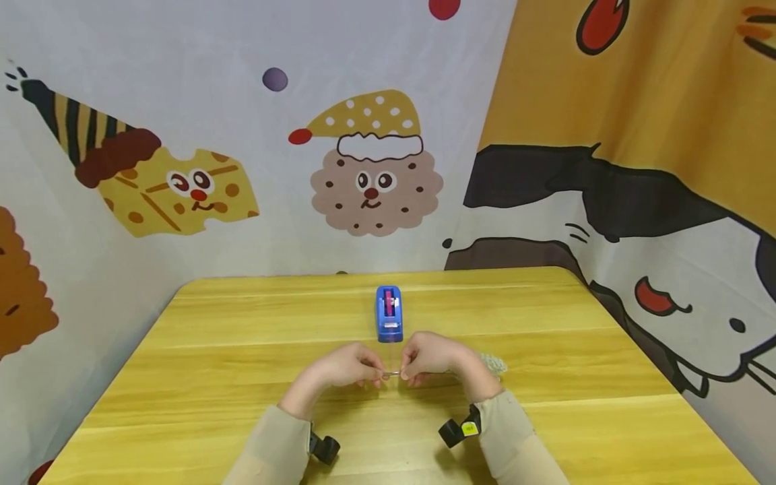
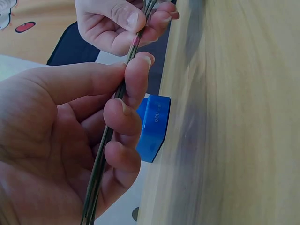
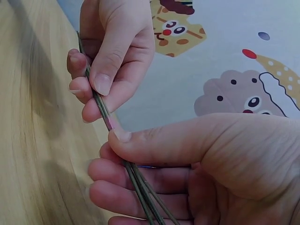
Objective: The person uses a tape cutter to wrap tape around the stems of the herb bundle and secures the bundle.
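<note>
A bundle of thin green stems (image 2: 101, 154) runs through both hands over the table. My left hand (image 1: 351, 364) pinches it between thumb and fingertips, the other fingers curled along the stems. Close beside it, my right hand (image 1: 433, 357) pinches the same bundle, thumb on top. A small pinkish band (image 3: 111, 123) shows on the stems in the short gap between the hands. The pale green, fluffy head (image 1: 494, 364) of the bundle sticks out past the right wrist. Just beyond the hands stands a blue tape dispenser (image 1: 389, 313), with a faint clear strip between it and the stems.
The wooden table (image 1: 212, 323) reaches back to a cloth backdrop (image 1: 242, 40) printed with cartoon figures. Each wrist carries a small black camera, the left camera (image 1: 324, 448) and the right camera (image 1: 451, 431) both hanging low over the tabletop.
</note>
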